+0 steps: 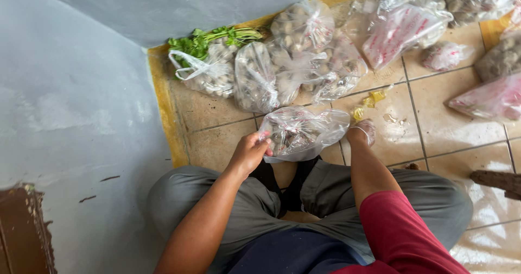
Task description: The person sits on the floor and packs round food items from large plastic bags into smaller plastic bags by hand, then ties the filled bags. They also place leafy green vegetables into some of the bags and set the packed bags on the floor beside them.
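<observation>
I sit cross-legged on a tiled floor (439, 127). My left hand (251, 152) grips the left edge of a clear plastic bag (301, 133) with red print, holding small round brownish items. My right hand (362, 131), in a thin clear glove, rests at the bag's right edge; whether it holds the bag I cannot tell. The bag lies on the floor just in front of my knees.
Several tied clear bags of the same round items (271, 76) pile against the blue wall (81, 116), beside green leafy herbs (201, 41). More printed bags (401, 27) lie at the right. A yellow wrapper scrap (372, 100) sits on the tiles.
</observation>
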Demonstrator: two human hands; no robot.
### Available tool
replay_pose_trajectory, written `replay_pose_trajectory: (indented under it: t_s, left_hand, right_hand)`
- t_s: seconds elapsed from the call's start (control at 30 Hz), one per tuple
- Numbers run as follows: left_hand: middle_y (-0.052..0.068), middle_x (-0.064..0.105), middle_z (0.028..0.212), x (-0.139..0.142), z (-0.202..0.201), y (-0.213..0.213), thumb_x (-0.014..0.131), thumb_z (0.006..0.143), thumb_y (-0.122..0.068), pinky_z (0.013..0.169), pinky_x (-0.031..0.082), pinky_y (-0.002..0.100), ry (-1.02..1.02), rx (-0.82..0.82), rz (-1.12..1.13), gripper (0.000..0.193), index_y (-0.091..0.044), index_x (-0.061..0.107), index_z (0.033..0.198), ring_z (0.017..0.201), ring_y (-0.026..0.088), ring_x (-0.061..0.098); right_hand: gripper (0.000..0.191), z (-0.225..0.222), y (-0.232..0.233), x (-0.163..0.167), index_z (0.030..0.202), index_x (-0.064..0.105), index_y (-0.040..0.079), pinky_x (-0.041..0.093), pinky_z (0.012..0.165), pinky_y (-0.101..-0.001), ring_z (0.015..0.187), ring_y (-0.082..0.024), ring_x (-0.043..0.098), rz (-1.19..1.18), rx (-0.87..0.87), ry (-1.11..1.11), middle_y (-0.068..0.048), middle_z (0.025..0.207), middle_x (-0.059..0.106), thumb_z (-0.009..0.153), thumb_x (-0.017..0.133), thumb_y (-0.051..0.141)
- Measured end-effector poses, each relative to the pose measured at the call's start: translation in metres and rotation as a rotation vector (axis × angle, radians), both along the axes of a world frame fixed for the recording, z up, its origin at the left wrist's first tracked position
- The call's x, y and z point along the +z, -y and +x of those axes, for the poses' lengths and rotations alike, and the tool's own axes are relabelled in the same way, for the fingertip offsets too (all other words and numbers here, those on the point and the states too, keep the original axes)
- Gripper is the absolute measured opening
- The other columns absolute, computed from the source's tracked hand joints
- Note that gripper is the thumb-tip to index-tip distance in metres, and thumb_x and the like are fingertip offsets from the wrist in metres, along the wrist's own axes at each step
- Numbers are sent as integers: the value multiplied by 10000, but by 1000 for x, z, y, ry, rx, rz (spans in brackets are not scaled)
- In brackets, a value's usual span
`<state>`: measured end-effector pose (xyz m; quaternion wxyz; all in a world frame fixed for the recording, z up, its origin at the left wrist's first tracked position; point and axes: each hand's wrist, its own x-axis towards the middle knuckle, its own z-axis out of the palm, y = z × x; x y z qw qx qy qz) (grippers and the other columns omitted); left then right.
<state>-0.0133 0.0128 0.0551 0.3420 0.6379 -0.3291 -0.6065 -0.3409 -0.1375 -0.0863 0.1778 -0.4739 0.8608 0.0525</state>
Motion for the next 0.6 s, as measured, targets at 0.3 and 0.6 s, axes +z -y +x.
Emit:
replay_pose_trajectory:
  t_s: [0.3,0.6]
  left_hand:
    - [8,658,710,14,-3,-6,609,973,-207,657,470,243,13,-116,58,596,-77,467,1537,673,68,592]
    - [75,708,906,0,-9,4,589,967,-103,711,577,297,12,-3,33,630,-78,381,1562,714,122,679]
  right_hand:
    - [437,-6,10,-1,1240,671,144,548,909,-484,1118,-356,681,-58,45,118,-175,1199,707,913,740,425]
    - [283,9,29,18,1056,627,37,556,737,-372,841,-232,685,-537,-295,615,-132,953,718,965,721,287]
